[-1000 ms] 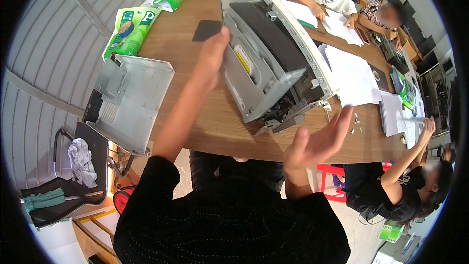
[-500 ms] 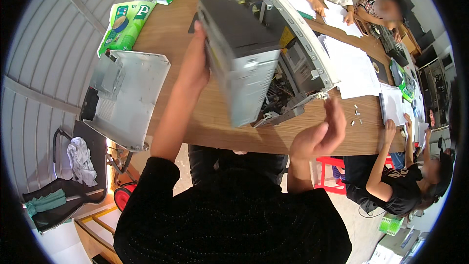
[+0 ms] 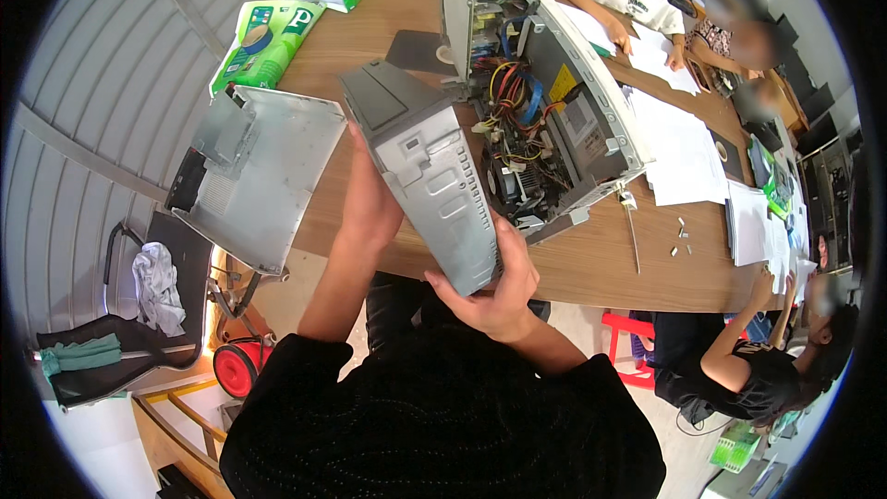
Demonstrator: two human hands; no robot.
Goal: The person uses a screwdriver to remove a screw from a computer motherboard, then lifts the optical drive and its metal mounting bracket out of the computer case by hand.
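A boxy computer case part (image 3: 442,194), dark grey on its upper face and silver metal with slots along its side, is tilted over the table's near edge. My left hand (image 3: 371,203) grips its left side, most of the fingers hidden behind it. At its lower end my right hand (image 3: 504,282) is wrapped round the corner, thumb in front. Just right of the part, an opened computer case (image 3: 573,83) lies on the table, its coloured cables (image 3: 517,97) and boards exposed. A detached metal side panel (image 3: 268,176) rests at the left.
A thin-shafted tool (image 3: 634,236) lies right of the case, near several small pale pieces (image 3: 681,236). Green packages (image 3: 268,42) sit at the far left. Paper sheets (image 3: 679,148) spread on the right, where other people work. A red stool (image 3: 614,346) stands below the table's edge.
The boxy part has swung away from the opened case, down and toward me, uncovering the cables inside. My right hand has moved left from beside the case and taken hold of the part's lower end.
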